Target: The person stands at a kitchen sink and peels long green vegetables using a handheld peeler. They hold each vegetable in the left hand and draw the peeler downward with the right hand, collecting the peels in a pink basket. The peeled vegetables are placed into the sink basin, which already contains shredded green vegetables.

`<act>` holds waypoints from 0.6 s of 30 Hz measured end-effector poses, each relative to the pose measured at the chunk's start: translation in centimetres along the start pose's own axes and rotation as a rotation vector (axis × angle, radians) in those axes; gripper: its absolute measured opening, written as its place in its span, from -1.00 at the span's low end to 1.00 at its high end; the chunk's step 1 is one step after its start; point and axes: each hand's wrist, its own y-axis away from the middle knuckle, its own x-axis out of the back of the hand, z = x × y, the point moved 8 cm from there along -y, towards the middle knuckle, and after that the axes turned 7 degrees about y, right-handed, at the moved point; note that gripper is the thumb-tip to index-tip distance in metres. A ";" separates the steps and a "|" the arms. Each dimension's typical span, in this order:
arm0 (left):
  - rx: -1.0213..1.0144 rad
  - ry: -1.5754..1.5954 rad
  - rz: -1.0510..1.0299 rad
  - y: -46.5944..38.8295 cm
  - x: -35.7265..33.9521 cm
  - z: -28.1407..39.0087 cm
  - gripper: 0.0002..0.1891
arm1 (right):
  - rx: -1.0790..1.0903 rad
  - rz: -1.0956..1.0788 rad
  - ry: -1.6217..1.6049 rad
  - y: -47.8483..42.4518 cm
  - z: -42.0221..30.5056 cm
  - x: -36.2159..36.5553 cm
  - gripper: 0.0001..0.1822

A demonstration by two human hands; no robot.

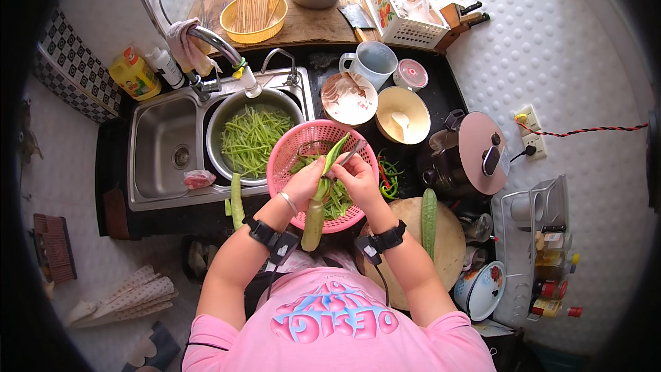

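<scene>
Over a pink plastic colander (pixel 276 163) that holds green peelings, my left hand (pixel 309 182) grips a long green vegetable (pixel 313 225). Part of it is pale and part dark green; its lower end hangs over the colander's near rim. Above the same colander, my right hand (pixel 356 173) has its fingers closed on a slim metal peeler (pixel 355 151) against the vegetable. The fingers hide where the two meet. Left of the colander, a steel basin (pixel 213 137) of green strips in water sits in the sink. A pale peeled vegetable (pixel 237 201) lies on the counter edge at the left.
A ridged green gourd (pixel 429 222) rests on a round wooden board (pixel 450 248). Red and green chillies (pixel 388 178) lie right of the colander, near an electric cooker (pixel 477 155). Two bowls stand behind it. A cleaver (pixel 357 16) and a knife block (pixel 454 26) are at the back.
</scene>
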 end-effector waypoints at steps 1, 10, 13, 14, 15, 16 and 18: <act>0.001 -0.004 0.014 -0.7 0.5 -0.2 -0.51 | 0.007 -0.002 0.037 -0.4 0.5 0.4 -0.91; 0.039 0.174 0.046 -4.8 2.1 0.7 -0.54 | -0.112 0.089 -0.112 -2.8 1.0 1.3 -0.91; -0.013 0.278 0.073 -5.1 1.8 2.4 -0.56 | -0.122 0.084 -0.217 -3.1 0.1 1.4 -0.90; -0.040 0.337 0.069 -5.9 2.2 2.6 -0.56 | -0.102 0.082 -0.205 -3.4 0.3 1.7 -0.90; -0.072 0.394 0.060 -6.3 2.1 3.3 -0.56 | -0.076 0.078 -0.192 -3.7 0.1 1.8 -0.90; -0.112 0.442 0.097 -6.0 1.7 4.3 -0.55 | -0.085 0.108 -0.114 -3.5 -0.3 1.9 -0.90; -0.208 0.511 0.137 -6.8 3.2 4.9 -0.54 | -0.037 0.143 -0.017 -3.1 0.1 2.2 -0.92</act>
